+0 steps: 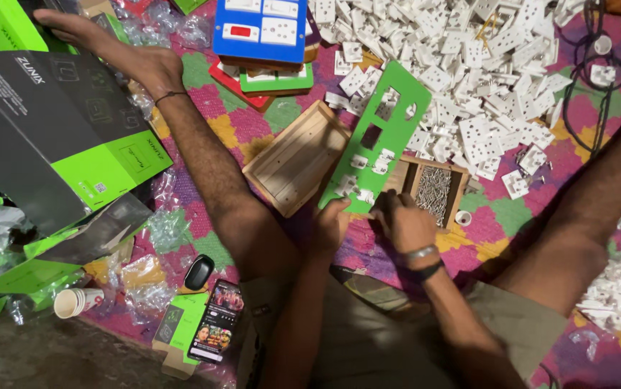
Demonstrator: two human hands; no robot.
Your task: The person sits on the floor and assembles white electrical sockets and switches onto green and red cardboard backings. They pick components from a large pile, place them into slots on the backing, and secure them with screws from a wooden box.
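A green plastic panel (389, 122) with cut-out windows leans over an open wooden box (292, 162), with a few white sockets fitted in its lower part. My left hand (332, 225) grips the panel's bottom edge. My right hand (405, 222), wearing a bangle and a dark band at the wrist, is at the panel's lower right corner. Its fingers are curled round a small dark object, and what that is stays unclear. A small wooden tray of metal screws (436, 191) sits just beyond my right hand.
A big heap of white sockets (469, 57) fills the far right. A blue switch panel (260, 29) lies on a stack. Black-and-green cartons (51, 122) are on the left. A phone (217, 331), paper cups (73, 301) and my bare legs (209, 166) lie on the patterned mat.
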